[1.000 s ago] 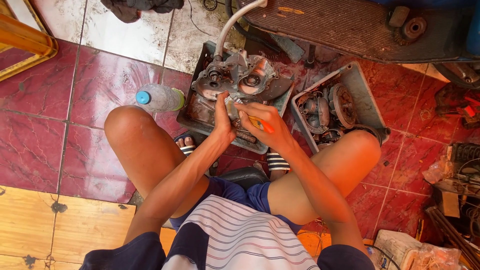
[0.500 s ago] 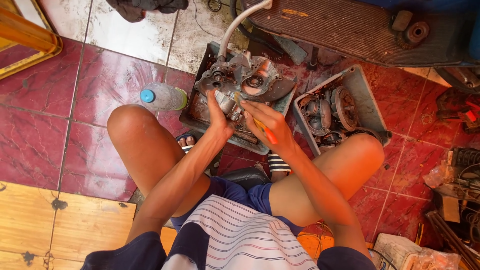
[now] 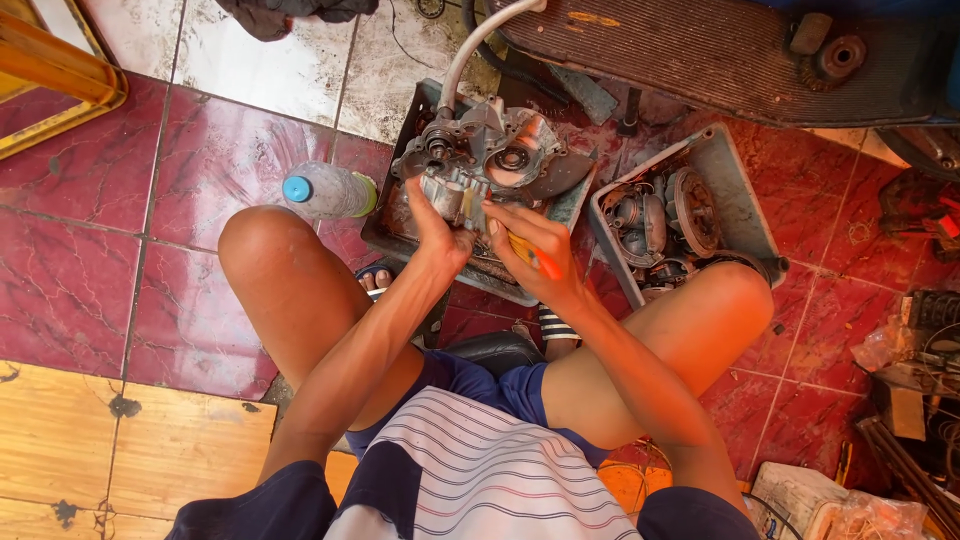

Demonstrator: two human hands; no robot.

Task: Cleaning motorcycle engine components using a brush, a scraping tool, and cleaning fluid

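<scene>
Risk assessment, largest item first: the grey metal engine casing (image 3: 490,165) sits tilted in the dark tray (image 3: 385,228) directly ahead of both hands, propped rather than flat; in my judgement it could rock or slide toward the person's knees if pressure is applied off-centre, since only one hand steadies it. The second tray of loose engine parts (image 3: 665,225) lies just right of the right hand, near the right knee, and a knee movement could tip or scatter its contents. The clear plastic bottle (image 3: 325,192) lies on its side on the red tile to the left of the left hand, beside the left knee, free to roll. The left hand (image 3: 435,232) is curled, fingers pressed against the near lower edge of the casing, gripping it. The right hand (image 3: 535,258) is closed around an orange-handled tool (image 3: 532,257), its tip pointing toward the casing; whether the tip touches the metal cannot be told. A slip of that tool could strike the left fingers, which lie just beside it
</scene>
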